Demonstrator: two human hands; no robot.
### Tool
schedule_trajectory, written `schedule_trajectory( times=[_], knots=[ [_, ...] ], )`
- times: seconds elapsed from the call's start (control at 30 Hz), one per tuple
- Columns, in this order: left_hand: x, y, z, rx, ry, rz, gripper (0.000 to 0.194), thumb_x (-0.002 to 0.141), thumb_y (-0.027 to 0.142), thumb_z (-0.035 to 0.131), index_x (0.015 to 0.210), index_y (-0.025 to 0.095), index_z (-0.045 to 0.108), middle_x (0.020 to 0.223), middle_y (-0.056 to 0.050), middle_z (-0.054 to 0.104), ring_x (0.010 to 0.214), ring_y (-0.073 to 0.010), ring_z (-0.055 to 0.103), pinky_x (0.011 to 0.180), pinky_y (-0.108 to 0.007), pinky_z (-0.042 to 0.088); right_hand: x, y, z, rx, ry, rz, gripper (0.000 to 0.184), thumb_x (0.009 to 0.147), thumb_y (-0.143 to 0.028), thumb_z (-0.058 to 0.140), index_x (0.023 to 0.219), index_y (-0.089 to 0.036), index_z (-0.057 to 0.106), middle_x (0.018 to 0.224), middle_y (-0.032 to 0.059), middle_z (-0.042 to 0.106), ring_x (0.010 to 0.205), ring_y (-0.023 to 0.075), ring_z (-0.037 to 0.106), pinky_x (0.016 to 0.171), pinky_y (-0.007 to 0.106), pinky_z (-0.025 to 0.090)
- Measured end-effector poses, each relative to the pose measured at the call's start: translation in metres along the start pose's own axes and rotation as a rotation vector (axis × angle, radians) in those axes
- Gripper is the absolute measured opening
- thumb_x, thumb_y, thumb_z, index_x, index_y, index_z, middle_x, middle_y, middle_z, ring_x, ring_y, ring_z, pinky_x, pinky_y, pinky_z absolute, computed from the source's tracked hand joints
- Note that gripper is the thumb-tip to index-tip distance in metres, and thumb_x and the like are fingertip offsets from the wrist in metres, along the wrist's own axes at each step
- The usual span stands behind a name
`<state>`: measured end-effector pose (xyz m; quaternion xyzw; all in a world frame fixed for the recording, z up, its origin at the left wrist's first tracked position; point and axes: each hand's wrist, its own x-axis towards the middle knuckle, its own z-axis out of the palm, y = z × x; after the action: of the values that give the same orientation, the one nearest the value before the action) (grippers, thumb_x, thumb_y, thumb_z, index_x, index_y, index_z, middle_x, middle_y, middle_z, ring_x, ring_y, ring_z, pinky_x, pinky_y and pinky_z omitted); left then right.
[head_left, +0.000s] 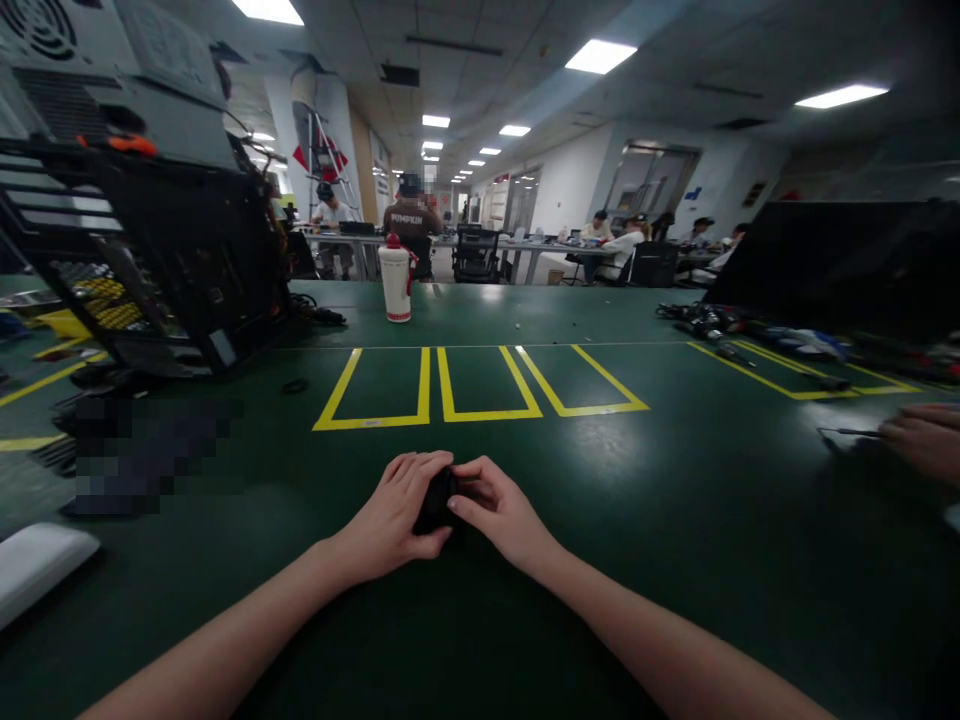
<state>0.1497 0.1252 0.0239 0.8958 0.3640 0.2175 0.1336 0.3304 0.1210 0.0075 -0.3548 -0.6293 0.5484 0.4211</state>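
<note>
On matte green table (pixel 675 560): both hands' grip (pixel 394 515) (pixel 499 510) enclosing small black block (pixel 436 500).

Two bare hands meet near the front of the green table (pixel 675 520): one left hand (pixel 394 515) and one right hand (pixel 499 515), with one small black object (pixel 436 500) between them. Three yellow outlined boxes (pixel 480 385) lie side by side ahead of the hands, and one more yellow outline (pixel 795 375) lies to the right. One white bottle (pixel 395 280) with a red cap stands beyond them. One black open computer case (pixel 165 260) sits at the left. One co-worker's hand (pixel 926 440) shows at the right edge. One white flat object (pixel 37 565) lies at the lower left.
</note>
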Motion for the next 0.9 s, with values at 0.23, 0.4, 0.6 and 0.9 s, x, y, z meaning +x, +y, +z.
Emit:
schedule_trajectory(
  times=[0.23,0.4,0.6,0.9],
  knots=[
    [0.0,-0.008,0.011,0.011,0.027,0.018,0.067,0.074,0.024,0.054,0.13,0.024,0.017,0.127,-0.008,0.038,0.117,-0.0271,0.035,0.099,-0.053,0.023,-0.003,-0.003,-0.004,-0.054,0.009,0.035,0.033,0.071,-0.025,0.062,0.101,-0.021,0.049,0.103,0.0032,0.054,0.099,0.0183,0.054,0.086,0.036,0.045],
    [0.0,-0.01,0.013,0.039,0.049,0.03,0.067,0.073,0.025,0.055,0.129,0.022,0.019,0.127,-0.008,0.037,0.118,-0.0258,0.033,0.101,-0.05,0.021,-0.004,-0.001,-0.002,-0.083,0.025,-0.035,0.032,0.068,-0.021,0.064,0.096,-0.023,0.049,0.099,0.0008,0.053,0.099,0.0179,0.053,0.083,0.035,0.046],
    [-0.001,-0.008,0.012,0.034,0.04,0.012,0.069,0.073,0.028,0.056,0.129,0.024,0.018,0.127,-0.008,0.037,0.118,-0.0257,0.033,0.101,-0.049,0.021,-0.003,-0.004,-0.002,-0.046,-0.004,-0.012,0.025,0.074,-0.025,0.059,0.097,-0.022,0.049,0.099,0.0012,0.054,0.098,0.017,0.054,0.086,0.037,0.045],
    [-0.002,-0.002,0.008,0.044,0.025,0.006,0.066,0.074,0.026,0.055,0.128,0.022,0.019,0.125,-0.009,0.039,0.116,-0.0256,0.036,0.1,-0.048,0.022,-0.005,-0.002,-0.002,-0.069,-0.026,-0.04,0.031,0.07,-0.019,0.061,0.098,-0.023,0.049,0.104,0.0006,0.051,0.104,0.0175,0.051,0.087,0.037,0.045]
  ],
)
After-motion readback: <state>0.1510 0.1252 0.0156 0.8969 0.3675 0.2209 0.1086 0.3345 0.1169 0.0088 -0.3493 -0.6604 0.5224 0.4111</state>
